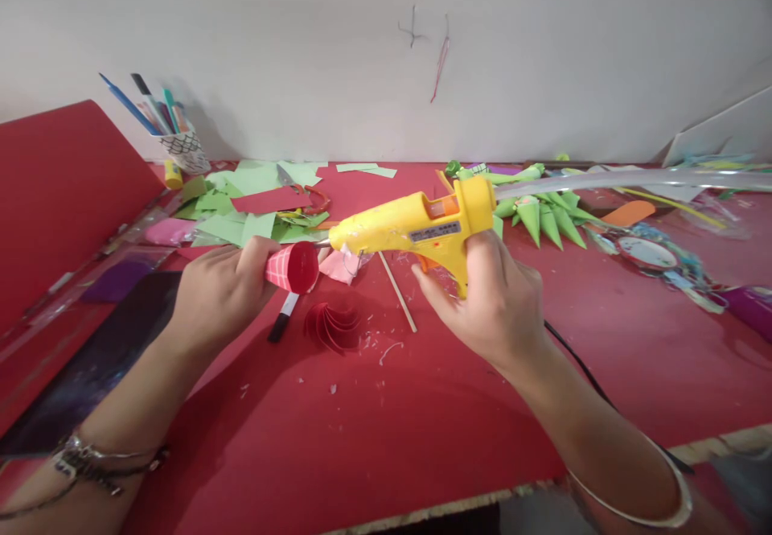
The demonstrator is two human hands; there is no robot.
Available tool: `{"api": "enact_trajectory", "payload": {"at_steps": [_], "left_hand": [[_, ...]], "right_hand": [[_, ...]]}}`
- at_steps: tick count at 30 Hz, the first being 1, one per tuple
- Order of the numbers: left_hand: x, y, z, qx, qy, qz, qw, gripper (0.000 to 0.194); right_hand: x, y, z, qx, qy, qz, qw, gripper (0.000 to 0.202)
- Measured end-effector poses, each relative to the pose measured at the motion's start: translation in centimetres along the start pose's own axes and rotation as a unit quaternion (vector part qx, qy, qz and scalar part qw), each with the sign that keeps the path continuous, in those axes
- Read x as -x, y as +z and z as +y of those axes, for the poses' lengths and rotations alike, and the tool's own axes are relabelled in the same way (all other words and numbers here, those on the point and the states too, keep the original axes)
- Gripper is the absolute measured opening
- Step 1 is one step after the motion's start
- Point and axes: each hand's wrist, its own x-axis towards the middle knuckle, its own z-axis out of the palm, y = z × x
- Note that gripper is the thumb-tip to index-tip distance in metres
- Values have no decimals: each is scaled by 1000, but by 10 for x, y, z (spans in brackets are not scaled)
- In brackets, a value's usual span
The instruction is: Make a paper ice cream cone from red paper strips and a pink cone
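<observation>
My left hand (220, 290) grips a red paper cone (283, 268) with a pale line pattern, its round open end facing me. In my right hand (498, 298) is a yellow glue gun (404, 225), pointed left, its metal nozzle at the cone's upper rim. Whether nozzle and paper touch cannot be made out. A long clear glue stick (615, 181) runs out of the gun's back to the right. Below the nozzle lie a pink paper piece (341, 265) and curled red paper strips (333, 326) on the red table (362, 446).
Green paper scraps (229, 205) and scissors (314, 199) lie at the back left, near a pen cup (184, 151). A wooden stick (398, 292) and a marker (283, 318) are mid-table. Green paper cones (546, 217) sit at the back right. A black cord (576, 358) passes my right wrist.
</observation>
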Motion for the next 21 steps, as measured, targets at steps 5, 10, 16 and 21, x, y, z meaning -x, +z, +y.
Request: {"api": "enact_trajectory", "payload": {"at_steps": [5,10,16,21], "left_hand": [[1,0,-1,2,-72,-64,995,12],[1,-1,0,2,-104,-112,988,14],[0,-3,2,2,-131,-135,982,19],[-1,-4,5,30,-133,-135,981,20]], "right_hand": [[0,1,6,2,43,-26,999,32],[0,10,18,41,110,-100,988,43],[4,23,39,96,148,-229,957,45],[6,25,57,53,185,-293,937,43]]}}
